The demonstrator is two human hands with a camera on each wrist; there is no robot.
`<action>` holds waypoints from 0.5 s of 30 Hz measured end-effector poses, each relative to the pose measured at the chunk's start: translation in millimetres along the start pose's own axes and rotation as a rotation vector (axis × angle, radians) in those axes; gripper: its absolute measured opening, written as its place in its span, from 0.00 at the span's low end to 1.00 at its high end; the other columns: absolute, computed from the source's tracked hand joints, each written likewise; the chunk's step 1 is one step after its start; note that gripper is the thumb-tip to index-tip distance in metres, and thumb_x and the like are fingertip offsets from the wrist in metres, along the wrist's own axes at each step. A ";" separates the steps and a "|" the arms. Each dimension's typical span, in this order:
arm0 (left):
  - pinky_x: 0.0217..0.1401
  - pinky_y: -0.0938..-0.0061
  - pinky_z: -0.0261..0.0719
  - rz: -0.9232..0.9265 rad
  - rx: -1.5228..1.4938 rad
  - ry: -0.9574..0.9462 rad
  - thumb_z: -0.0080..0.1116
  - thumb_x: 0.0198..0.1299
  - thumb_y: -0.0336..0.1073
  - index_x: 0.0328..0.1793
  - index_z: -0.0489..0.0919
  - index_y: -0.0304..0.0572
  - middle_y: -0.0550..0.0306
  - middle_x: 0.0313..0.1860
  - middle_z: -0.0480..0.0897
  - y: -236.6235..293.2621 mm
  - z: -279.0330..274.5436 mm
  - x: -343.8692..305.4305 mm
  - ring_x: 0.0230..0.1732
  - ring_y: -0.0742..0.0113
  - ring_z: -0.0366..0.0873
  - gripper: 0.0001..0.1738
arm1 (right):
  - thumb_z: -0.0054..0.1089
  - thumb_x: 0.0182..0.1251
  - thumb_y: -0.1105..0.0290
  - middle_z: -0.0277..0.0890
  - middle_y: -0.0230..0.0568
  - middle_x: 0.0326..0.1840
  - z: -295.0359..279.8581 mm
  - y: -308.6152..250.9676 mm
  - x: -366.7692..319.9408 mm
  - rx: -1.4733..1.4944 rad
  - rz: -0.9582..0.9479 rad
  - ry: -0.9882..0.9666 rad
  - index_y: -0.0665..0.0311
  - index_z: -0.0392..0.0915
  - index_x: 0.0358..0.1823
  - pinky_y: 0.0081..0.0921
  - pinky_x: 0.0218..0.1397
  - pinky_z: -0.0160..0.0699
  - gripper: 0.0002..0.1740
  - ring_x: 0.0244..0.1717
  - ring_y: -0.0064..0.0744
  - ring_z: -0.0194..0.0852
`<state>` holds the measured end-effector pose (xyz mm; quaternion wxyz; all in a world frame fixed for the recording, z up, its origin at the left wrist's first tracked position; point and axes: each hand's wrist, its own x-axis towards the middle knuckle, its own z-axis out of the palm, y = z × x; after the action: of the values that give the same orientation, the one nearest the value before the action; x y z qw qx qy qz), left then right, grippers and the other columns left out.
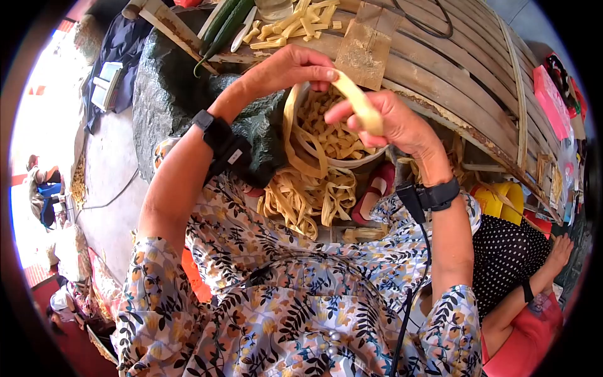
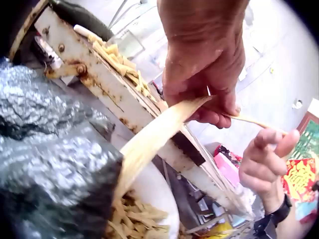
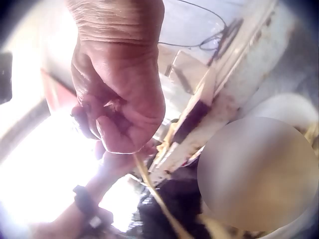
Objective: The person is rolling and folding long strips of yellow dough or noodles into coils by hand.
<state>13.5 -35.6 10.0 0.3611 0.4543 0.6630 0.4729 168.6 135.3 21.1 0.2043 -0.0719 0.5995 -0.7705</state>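
A long, flat, pale-yellow strip runs between the two hands. My left hand pinches it between thumb and fingers; a further length drops from there past the bucket's left side. My right hand grips the strip's other stretch, which curves over its fingers. Below both hands stands a white bucket of short cut yellow pieces. A tangled heap of long strips lies in front of the bucket. In the left wrist view, the hanging strip passes in front of the bucket.
Beyond the bucket is a slatted wooden bench with a rusty edge. On it lie a small wooden board, more cut pieces and green cucumbers. Dark plastic sheeting bulges at left. Another person's arm is at right.
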 end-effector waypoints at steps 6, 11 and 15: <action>0.29 0.88 0.67 -0.046 -0.699 -0.189 0.43 0.66 0.42 0.44 0.73 0.40 0.69 0.26 0.75 -4.3 28.2 14.4 0.24 0.84 0.69 0.13 | 0.60 0.58 0.62 0.77 0.29 0.31 3.4 -22.2 1.2 -0.100 -0.234 0.212 0.64 0.73 0.52 0.07 0.20 0.57 0.21 0.17 0.10 0.61; 0.19 0.90 0.59 -0.116 -1.080 -0.472 0.53 0.57 0.53 0.43 0.72 0.42 0.71 0.13 0.67 -8.5 66.5 6.3 0.12 0.87 0.57 0.22 | 0.61 0.56 0.66 0.75 0.27 0.21 -1.4 -15.9 -0.4 -0.398 -0.228 0.332 0.66 0.75 0.48 0.11 0.23 0.65 0.19 0.18 0.13 0.67; 0.21 0.88 0.61 -0.146 -1.119 -0.468 0.58 0.52 0.55 0.46 0.71 0.34 0.64 0.23 0.72 -5.9 77.4 0.1 0.12 0.86 0.59 0.29 | 0.60 0.55 0.68 0.73 0.31 0.20 3.5 -12.4 -3.0 -0.494 -0.121 0.364 0.65 0.77 0.46 0.15 0.20 0.67 0.17 0.15 0.16 0.67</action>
<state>82.3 -13.3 -18.2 0.7127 0.2410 0.2463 0.6110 169.7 135.8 34.2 0.0239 -0.0159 0.7900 -0.6124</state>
